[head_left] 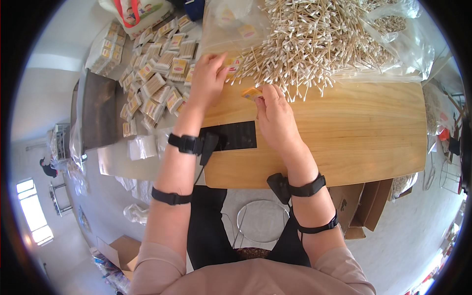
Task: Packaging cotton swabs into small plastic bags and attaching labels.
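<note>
A small yellow-orange printed card [251,93] is pinched between the thumb and fingers of my right hand [276,115], just in front of the swab pile. My left hand [207,81], slightly blurred, hovers at the pile's left edge with thumb and forefinger apart. Close to its fingertips is another yellow and red card [232,64], and I see no firm grip on it. Loose wooden-stick cotton swabs [314,46] are heaped on clear plastic at the far side of the wooden table [344,128].
Many bundled swab packs [160,83] with yellow labels cover the surface at left, beside stacked packs [105,51] and a cloth bag [140,14]. A black flat panel [238,136] lies on the table. Clear bags [142,147] are at left; a cardboard box [364,206] stands below right.
</note>
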